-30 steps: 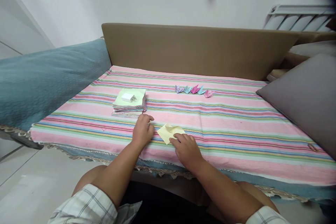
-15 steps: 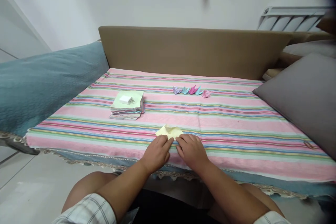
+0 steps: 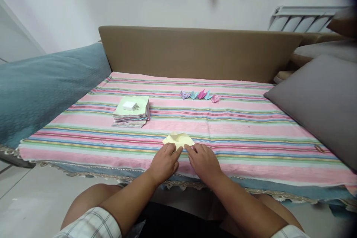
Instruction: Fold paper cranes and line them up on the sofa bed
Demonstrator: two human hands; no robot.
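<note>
A pale yellow sheet of origami paper (image 3: 178,138), partly folded, lies on the striped cloth close in front of me. My left hand (image 3: 164,161) has its fingers bent on the paper's near left edge, the index finger pointing inward. On the near right edge, my right hand (image 3: 204,160) presses with its index fingertip while the other fingers curl. The two index fingertips are almost together at the near edge. Fingers cover part of the folds there. Farther back stands a row of several small folded paper cranes (image 3: 201,94) in purple, blue and pink.
A stack of square paper (image 3: 131,113) stands to the left, with a white charger plug (image 3: 129,105) on top. The striped cloth (image 3: 237,134) covers the seat. A grey cushion (image 3: 318,100) leans at right, a blue armrest (image 3: 55,78) at left, a brown backrest (image 3: 195,52) behind.
My right index finger has straightened and moved slightly inward along the paper's near edge. The paper's raised flap looks flatter. The whole view has shifted a little.
</note>
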